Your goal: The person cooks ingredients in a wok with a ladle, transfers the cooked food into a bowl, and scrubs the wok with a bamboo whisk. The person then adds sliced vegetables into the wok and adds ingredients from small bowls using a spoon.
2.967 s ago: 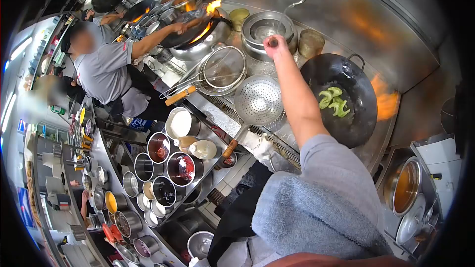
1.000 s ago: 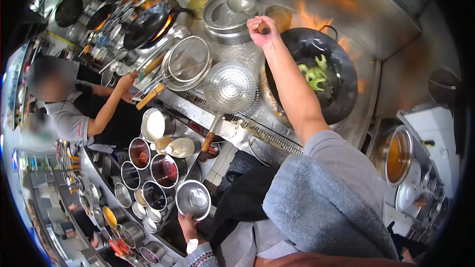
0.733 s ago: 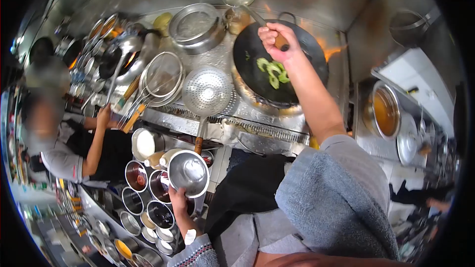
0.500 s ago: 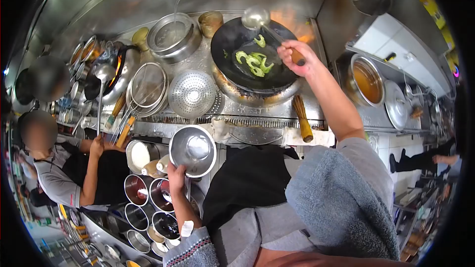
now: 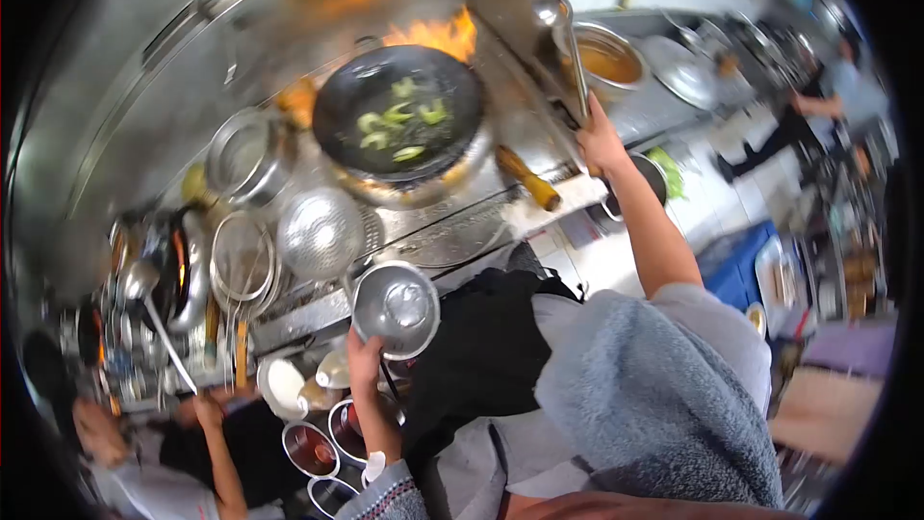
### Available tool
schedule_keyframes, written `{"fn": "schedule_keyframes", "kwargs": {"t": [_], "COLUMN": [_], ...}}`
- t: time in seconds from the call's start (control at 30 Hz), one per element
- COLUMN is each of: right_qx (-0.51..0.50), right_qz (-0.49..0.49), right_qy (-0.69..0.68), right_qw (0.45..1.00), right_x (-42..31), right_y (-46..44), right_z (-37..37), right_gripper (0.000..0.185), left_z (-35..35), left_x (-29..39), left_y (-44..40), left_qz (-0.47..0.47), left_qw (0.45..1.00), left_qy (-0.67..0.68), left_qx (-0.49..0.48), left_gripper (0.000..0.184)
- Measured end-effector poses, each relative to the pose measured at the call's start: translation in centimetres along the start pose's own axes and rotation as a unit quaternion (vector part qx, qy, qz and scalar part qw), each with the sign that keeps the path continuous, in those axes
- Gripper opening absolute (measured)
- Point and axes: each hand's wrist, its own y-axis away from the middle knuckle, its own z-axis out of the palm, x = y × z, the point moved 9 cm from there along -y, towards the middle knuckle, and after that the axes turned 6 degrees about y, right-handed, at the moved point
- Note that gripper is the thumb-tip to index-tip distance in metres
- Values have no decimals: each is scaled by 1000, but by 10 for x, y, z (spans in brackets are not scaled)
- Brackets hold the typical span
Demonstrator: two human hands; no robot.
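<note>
My left hand (image 5: 365, 358) is closed on the rim of a steel bowl (image 5: 412, 325), which is tilted toward me and shows a shiny inside. Out to the right, my right hand (image 5: 603, 143) grips a long-handled ladle (image 5: 577, 56). The ladle's head is up beside a pot of brown liquid (image 5: 606, 62). Pale green curved vegetable slices (image 5: 395, 116) lie in a black wok (image 5: 339, 140) on the burner, with flames (image 5: 445, 37) flaring behind its far rim.
Left of the wok sit a perforated strainer (image 5: 320, 231), mesh sieves (image 5: 243, 260) and a steel pot (image 5: 241, 159). A yellow-handled brush (image 5: 529, 178) lies at the stove edge. Sauce containers (image 5: 311, 449) stand at lower left. A co-worker's hand (image 5: 207, 411) holds another ladle (image 5: 166, 332).
My right hand has swung the ladle from over the wok to the right, toward the brown-liquid pot. The view has turned right. Flames behind the wok are larger, and the vegetable slices have shifted.
</note>
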Motion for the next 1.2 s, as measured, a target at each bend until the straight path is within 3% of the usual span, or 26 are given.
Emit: {"fn": "schedule_keyframes", "kwargs": {"t": [0.07, 0.1, 0.17, 0.2, 0.27, 0.3, 0.33, 0.4, 0.43, 0.53, 0.67, 0.73, 0.8, 0.87, 0.93, 1.07, 1.13, 1.2], "right_qx": [163, 174, -7, -4, -19, -13, -12, 36, 57, 18, -68, -156, -188, -248, -289, -311, -294, -315], "right_qz": [-40, -37, 169, 168, 223, 218, 217, 176, 162, 127, 103, 122, 130, 129, 113, 122, 72, 63], "right_qy": [279, 282, 40, 42, -243, -315, -313, -351, -310, -308, -427, -471, -443, -333, -289, -266, -152, -101], "right_qw": [946, 943, 985, 985, 944, 924, 924, 919, 935, 943, 896, 860, 867, 900, 906, 904, 941, 942], "right_x": [46, 30, 42, 43, 52, 48, 45, 33, 29, 1, -35, -55, -65, -78, -76, -62, -61, -58], "right_y": [-35, -25, -16, -14, -3, 5, 12, 21, 27, 44, 63, 74, 77, 76, 59, 18, 17, 41], "right_z": [-63, -84, -88, -95, -97, -98, -98, -98, -99, -93, -75, -49, -25, 5, 40, 119, 160, 187], "right_gripper": [68, 68, 80, 80, 84, 86, 86, 45, 65, 79, 80, 80, 81, 82, 82, 84, 84, 85], "left_z": [-4, -8, -15, -19, -27, -31, -35, -38, -40, -42, -42, -31, -18, -25, -26, -18, -12, -11], "left_x": [-23, -25, -26, -27, -23, -21, -24, -16, -15, -19, -46, -45, -31, -52, -52, -28, -8, -2], "left_y": [3, 7, 9, 10, 13, 17, 20, 20, 22, 21, 13, 12, 24, 9, 16, 41, 57, 70], "left_qz": [17, 16, 18, 23, 27, -8, -44, -23, -31, -37, -49, 6, -49, 34, 15, 3, -13, -20], "left_qw": [998, 998, 998, 998, 998, 999, 998, 999, 999, 998, 996, 997, 997, 997, 997, 992, 990, 990], "left_qy": [59, 51, 48, 53, 60, 47, 34, 32, 39, 45, 70, 74, 54, 73, 72, 97, 82, 50], "left_qx": [-25, -27, -28, -21, -16, -14, -11, 0, 4, 11, 18, -7, -7, 7, 30, 83, 112, 128], "left_gripper": [43, 45, 47, 48, 49, 49, 48, 48, 47, 47, 51, 51, 49, 49, 49, 49, 50, 50]}}
